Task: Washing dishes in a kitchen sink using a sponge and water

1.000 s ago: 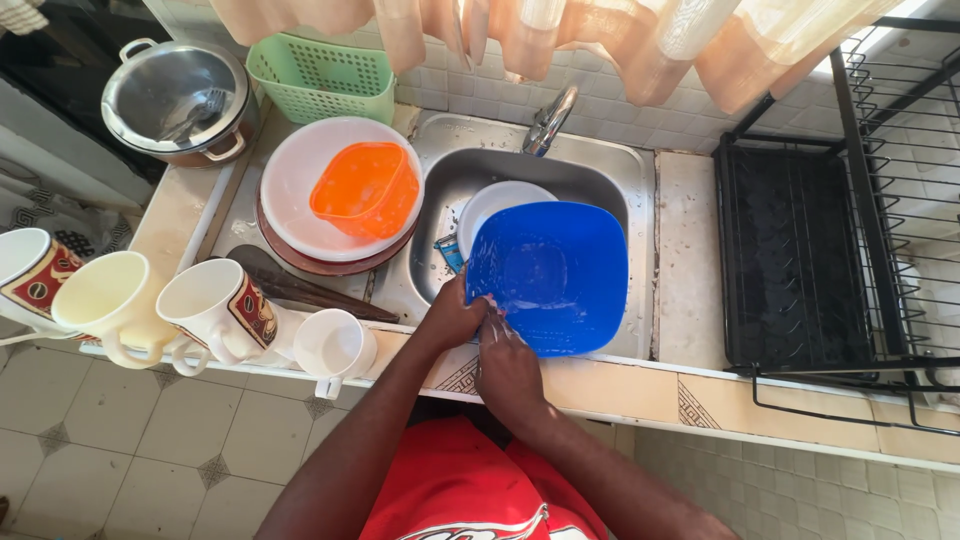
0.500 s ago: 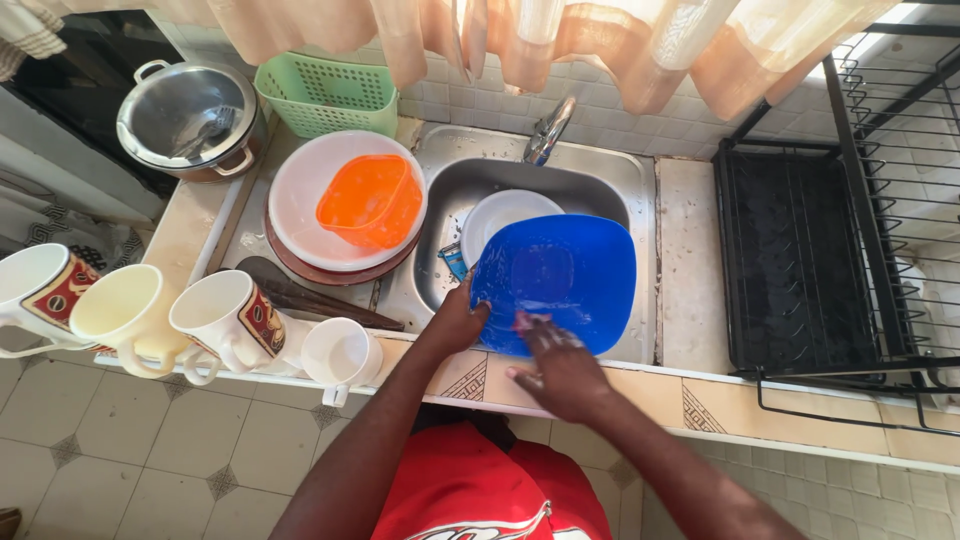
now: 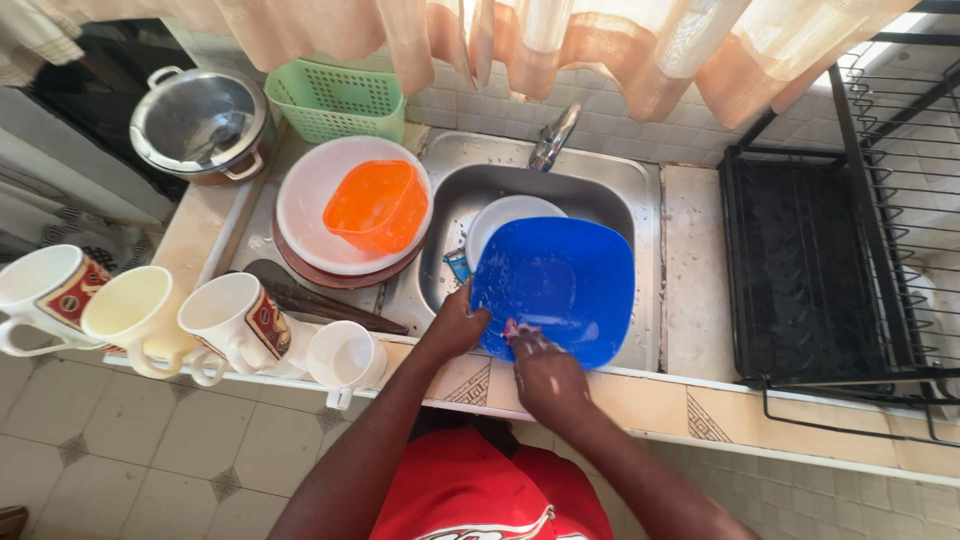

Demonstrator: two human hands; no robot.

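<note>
1. Plainly, left hand (image 3: 458, 325) clamped on the near-left edge of the blue square plate (image 3: 555, 285), thumb on the face, fingers curled under; grip pinching the rim.
2. Right hand (image 3: 545, 375) pressed on the near edge of the same plate, fingers closed round a small pinkish scrubbing pad (image 3: 520, 329); grip pressed together on that pad.
3. Plate tilted over the sink (image 3: 640, 190), near edge at the front lip, far part overlapping a white plate (image 3: 500, 215) lying in the basin.
4. Tap (image 3: 553, 138) above the basin, no water seen running.
5. Left of the sink: an orange tub (image 3: 375, 205) in a stack of round plates (image 3: 300, 200), a dark utensil (image 3: 310, 298) just in front, a lidded pot (image 3: 200, 125) and a green basket (image 3: 335, 100) behind.
6. Four mugs (image 3: 235, 320) lined along the front edge of the desk (image 3: 640, 395), handles jutting over the floor; a black drying rack (image 3: 830, 270) well apart on the right.
7. Likely slip: wet, perhaps soapy rim held at one corner only, so a hard scrub stroke could twist the plate free and drop it onto the white plate beneath.
8. Likely knock: left elbow close to the nearest mug, so a wide swing could push one off the edge onto the tiles.
9. Likely splash: plate overhanging the front lip, so runoff may drip onto the red shirt (image 3: 470, 500).
</note>
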